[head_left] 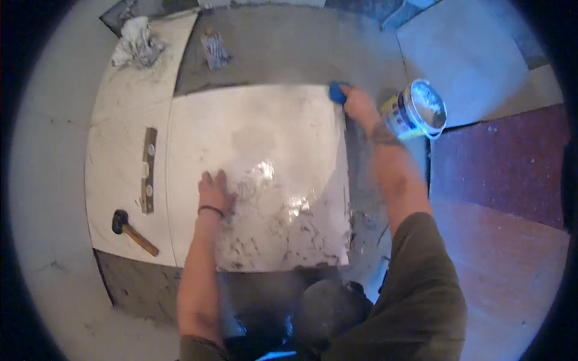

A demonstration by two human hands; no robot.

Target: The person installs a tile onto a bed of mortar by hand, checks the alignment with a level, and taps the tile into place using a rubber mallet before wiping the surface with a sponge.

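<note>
Your way across the large white tile (295, 123) is open between your left hand (217, 194) and right hand (359, 105). The bucket (415, 109) stands just beside your right wrist, limiting outward room; leftward, the spirit level (149, 171) and mallet (137, 233) obstruct a low sweep over the neighbouring tile (114, 150).

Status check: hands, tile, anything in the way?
Left hand on tile; right hand holding blue sponge or cloth at its far right corner. Tile wet, smudged nearside. Level, mallet off left; bucket right of right hand.
</note>
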